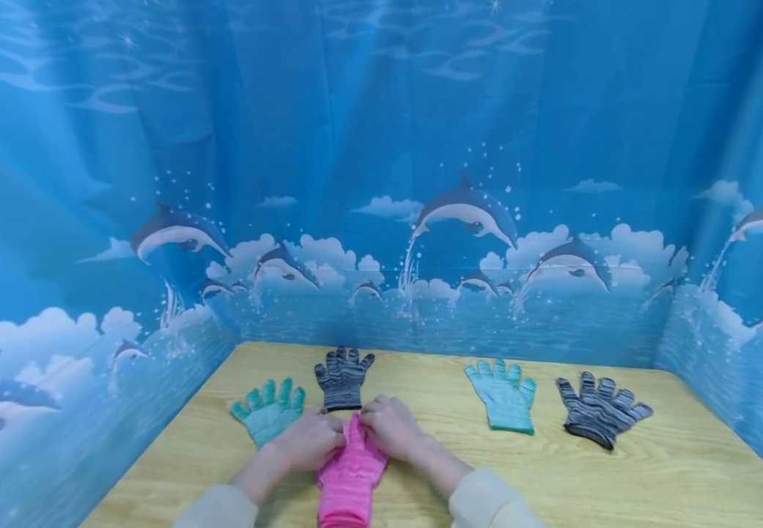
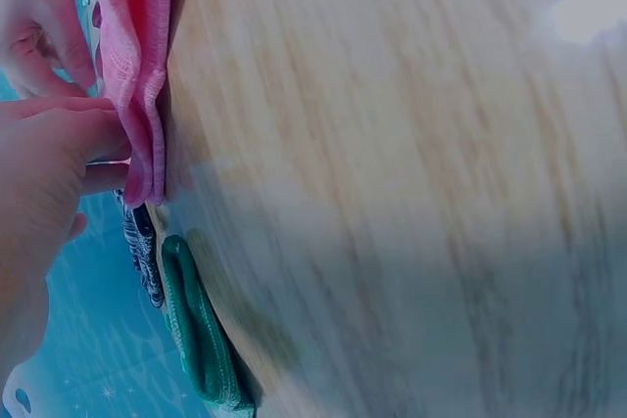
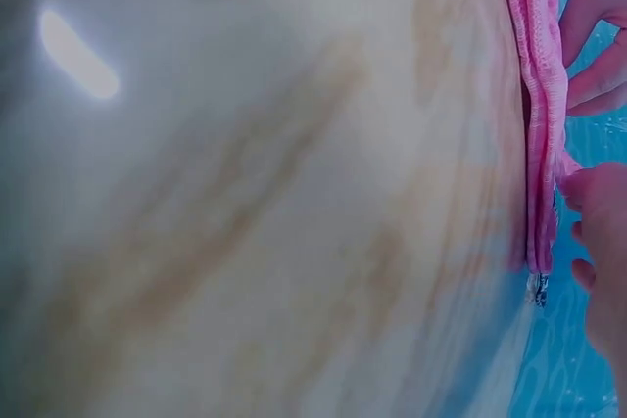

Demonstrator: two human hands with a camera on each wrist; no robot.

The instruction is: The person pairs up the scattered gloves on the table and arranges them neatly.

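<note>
A pink knit glove lies on the table with its cuff toward me and its fingers pointing away. My left hand pinches it on the left near the finger end. On the other side, my right hand grips the glove's fingers with its own fingers curled. Both wrist views show the pink fabric edge-on, low over the wood, with fingertips at its edge. Just beyond the hands is a black-and-grey striped glove. A green glove sits by my left hand, partly covered by it.
Farther right on the wooden table lie another green glove and another black-and-grey glove, fingers spread and pointing away. A blue curtain printed with dolphins stands along the back and both sides.
</note>
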